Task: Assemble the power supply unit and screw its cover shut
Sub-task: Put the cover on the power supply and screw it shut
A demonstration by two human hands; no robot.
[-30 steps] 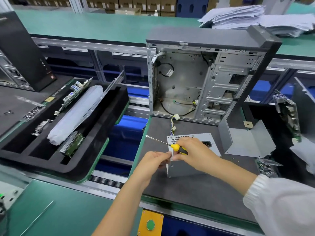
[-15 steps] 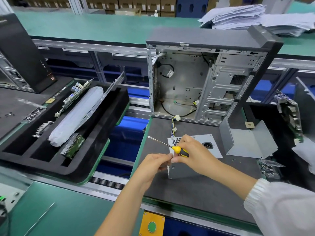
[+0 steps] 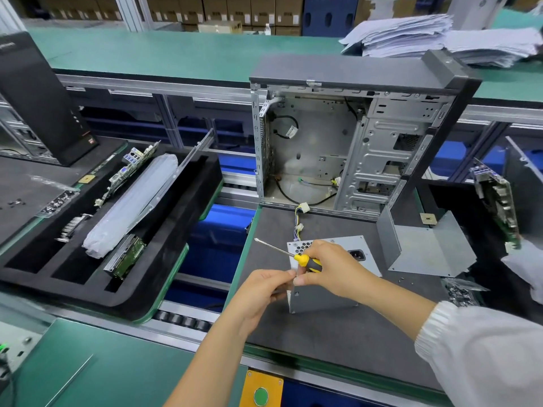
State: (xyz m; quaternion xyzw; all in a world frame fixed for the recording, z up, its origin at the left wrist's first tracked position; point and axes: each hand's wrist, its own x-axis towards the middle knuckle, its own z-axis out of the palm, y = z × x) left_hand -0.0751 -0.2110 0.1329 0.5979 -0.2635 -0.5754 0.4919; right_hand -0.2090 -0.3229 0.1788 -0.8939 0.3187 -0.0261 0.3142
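A grey metal power supply unit stands on the dark mat, its vent holes and power socket facing up. Its wire bundle runs back toward the open computer case. My right hand rests on top of the unit and grips a yellow-and-black screwdriver, whose shaft points up and to the left. My left hand has its fingertips pinched together against the right hand's fingertips at the unit's left upper edge. Whatever they pinch is too small to see. A bent grey metal cover lies to the right.
A black foam tray with boards and a wrapped part sits to the left, across a gap with blue rollers. A bag of screws lies at the right. A circuit board stands at the far right. A stack of papers lies behind the case.
Both hands stay pinched together at the unit's left edge with only slight shifts. The screwdriver keeps the same tilt.
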